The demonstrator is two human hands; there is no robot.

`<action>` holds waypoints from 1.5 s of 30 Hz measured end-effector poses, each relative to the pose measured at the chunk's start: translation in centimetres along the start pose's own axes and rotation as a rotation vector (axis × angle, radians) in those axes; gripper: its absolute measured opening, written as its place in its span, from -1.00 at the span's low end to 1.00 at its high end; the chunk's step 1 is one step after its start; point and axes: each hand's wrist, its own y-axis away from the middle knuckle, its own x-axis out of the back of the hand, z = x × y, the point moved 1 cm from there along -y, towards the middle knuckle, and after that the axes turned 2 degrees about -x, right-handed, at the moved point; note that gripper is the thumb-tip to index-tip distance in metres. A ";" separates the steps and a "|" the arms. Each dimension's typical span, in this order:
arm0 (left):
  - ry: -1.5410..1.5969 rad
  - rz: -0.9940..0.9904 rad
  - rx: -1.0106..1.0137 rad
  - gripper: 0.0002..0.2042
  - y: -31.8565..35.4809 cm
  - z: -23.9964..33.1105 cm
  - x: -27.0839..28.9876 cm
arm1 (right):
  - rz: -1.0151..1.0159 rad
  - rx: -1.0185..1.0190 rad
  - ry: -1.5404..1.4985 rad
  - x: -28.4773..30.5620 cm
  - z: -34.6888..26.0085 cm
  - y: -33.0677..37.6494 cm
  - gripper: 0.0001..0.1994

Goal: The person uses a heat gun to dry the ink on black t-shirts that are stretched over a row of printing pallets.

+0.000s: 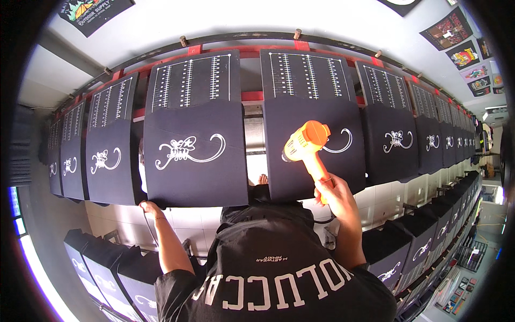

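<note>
My right hand (337, 196) is wrapped round the handle of an orange heat gun (308, 142). The heat gun is held over a dark shirt (292, 185) stretched on a board right of the middle, and it covers part of the white print there. The gun's dark nozzle points down and to the left. My left hand (152, 209) is closed at the near edge of the boards, with a thin dark cord (149, 229) hanging from its fingers. Left of the middle, another dark shirt (196, 185) lies on its board, its white curling print (182, 150) in full view.
More boards with dark printed shirts (110, 177) (390, 161) run along the row to both sides. A red frame (252, 96) and a dark rail (241, 36) lie behind them. A second row of shirt-covered boards (413, 244) stands on either side of me. Tiled floor (198, 220) shows between.
</note>
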 end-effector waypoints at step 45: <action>0.275 -0.671 0.744 -0.65 -15.1 -12.8 1.1 | 0.236 0.031 0.012 -30.4 -3.4 -6.1 -0.74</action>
